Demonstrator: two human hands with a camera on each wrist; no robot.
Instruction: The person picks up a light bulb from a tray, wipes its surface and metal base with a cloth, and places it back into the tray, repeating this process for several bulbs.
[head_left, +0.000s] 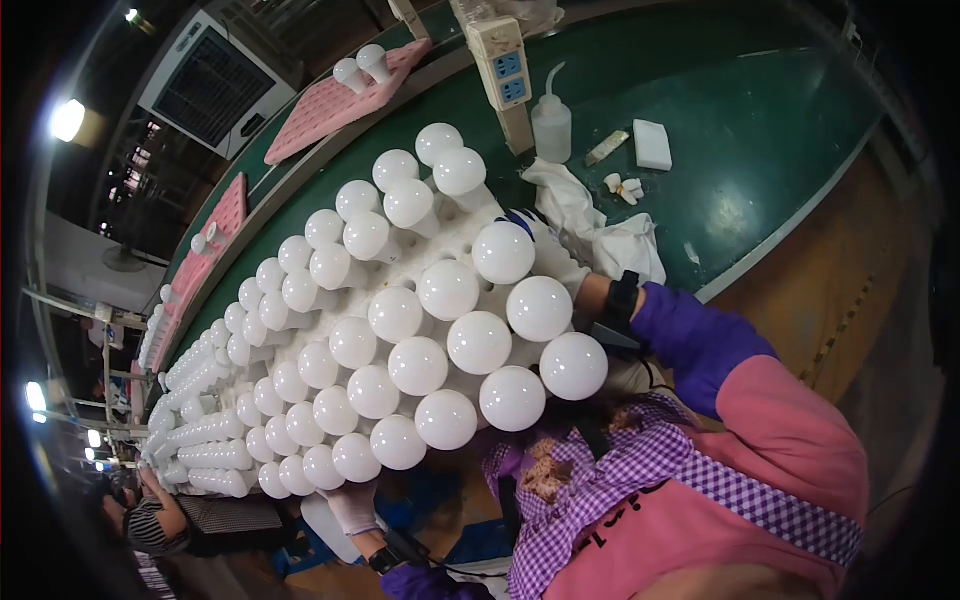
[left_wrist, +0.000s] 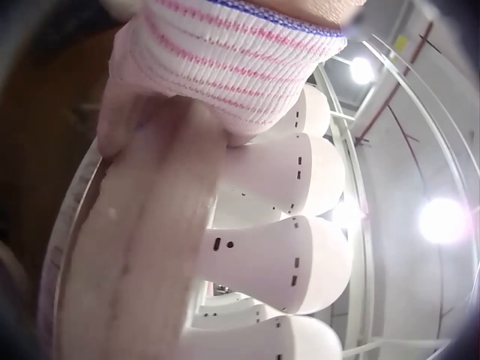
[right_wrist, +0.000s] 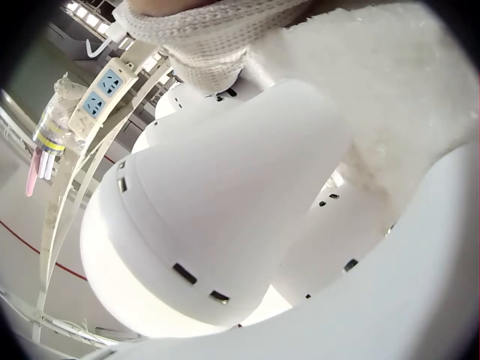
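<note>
I'd call this tray-handling: L hand (head_left: 350, 506) curled round edge of tray (left_wrist: 142, 240), w/ bulbs (head_left: 446, 290), by green table (head_left: 780, 120); R hand (head_left: 555, 258) at its end (can't tell grip). Next prob. needs a level hold.

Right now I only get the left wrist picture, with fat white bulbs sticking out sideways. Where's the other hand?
Observer: In the head view, the right hand is at the end of the white board, near a white cloth.
Operator: Ooh! What's standing up over on that side?
Observer: A bottle with a bent spout, on the green table.
Operator: And is there anything farther off that I'm missing?
Observer: Yes, one pink tray has two bulbs standing on it, apart from the crowded rows.
</note>
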